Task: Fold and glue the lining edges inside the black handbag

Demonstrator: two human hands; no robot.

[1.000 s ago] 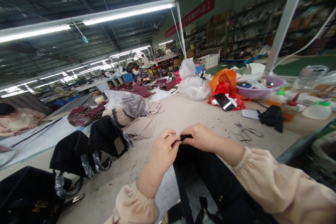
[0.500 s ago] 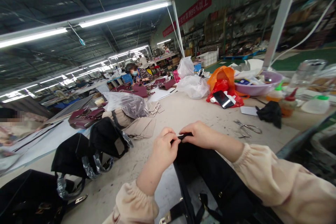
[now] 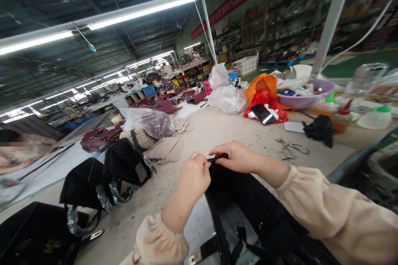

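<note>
A black handbag lies in front of me on the worktable, its top edge pointing away. My left hand is curled shut, pinching the bag's top edge at the near side. My right hand is closed on the same edge, holding a thin black strip or tab there. Both hands almost touch. A metal buckle on a strap shows at the bag's lower end. Beige sleeves cover both forearms.
Two black bags with plastic-wrapped handles stand to the left, another at bottom left. Scissors, a black cloth, glue bottles, a purple basin, plastic bags and cardboard pieces lie around. Other people work farther back.
My left hand has closed tighter and slid slightly apart from the right along the bag's top edge. The view has shifted a little; the bag lies slightly lower.
</note>
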